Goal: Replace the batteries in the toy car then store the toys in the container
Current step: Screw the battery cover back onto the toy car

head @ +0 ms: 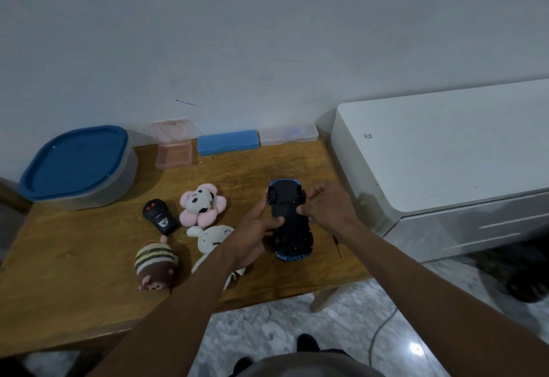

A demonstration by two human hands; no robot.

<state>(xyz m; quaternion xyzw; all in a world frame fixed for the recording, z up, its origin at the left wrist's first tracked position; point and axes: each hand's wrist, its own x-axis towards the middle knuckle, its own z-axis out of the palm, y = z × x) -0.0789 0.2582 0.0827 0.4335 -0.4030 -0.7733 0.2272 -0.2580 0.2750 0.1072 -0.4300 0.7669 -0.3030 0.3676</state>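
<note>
A blue toy car (pixel 289 222) is turned upside down, its black underside facing me, above the right part of the wooden table (pixel 74 272). My left hand (pixel 255 228) grips its left side and my right hand (pixel 323 207) grips its right side near the far wheels. A grey container with a blue lid (pixel 77 165) stands shut at the back left. On the table lie a black remote control (pixel 160 216), a pink flower plush (pixel 202 204), a white bunny plush (pixel 212 243) partly under my left arm, and a striped brown plush (pixel 156 263).
A small screwdriver (pixel 338 246) lies right of the car near the table edge. Along the wall stand an open pink plastic case (pixel 173 148), a blue case (pixel 227 142) and a clear case (pixel 288 134). A white cabinet (pixel 445 154) adjoins the table's right side.
</note>
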